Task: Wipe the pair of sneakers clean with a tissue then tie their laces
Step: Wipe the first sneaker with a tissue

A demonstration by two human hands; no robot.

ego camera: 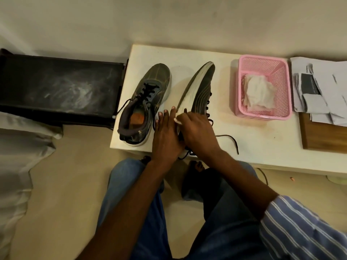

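Two dark sneakers with white soles lie on a white table point(253, 139). The left sneaker point(144, 102) stands upright with loose black laces. The right sneaker point(199, 87) is tipped on its side, sole edge facing left. My left hand point(165, 137) presses flat against its sole near the heel. My right hand point(195, 128) holds a white tissue point(177, 120) against the sole edge. A loose lace point(231, 140) trails on the table to the right.
A pink basket point(281, 72) with crumpled tissues point(260, 92) stands right of the shoes. Papers point(319, 87) and a wooden board point(319, 136) lie at the far right. A black dusty bench point(60, 87) sits left of the table. My knees are below the table's front edge.
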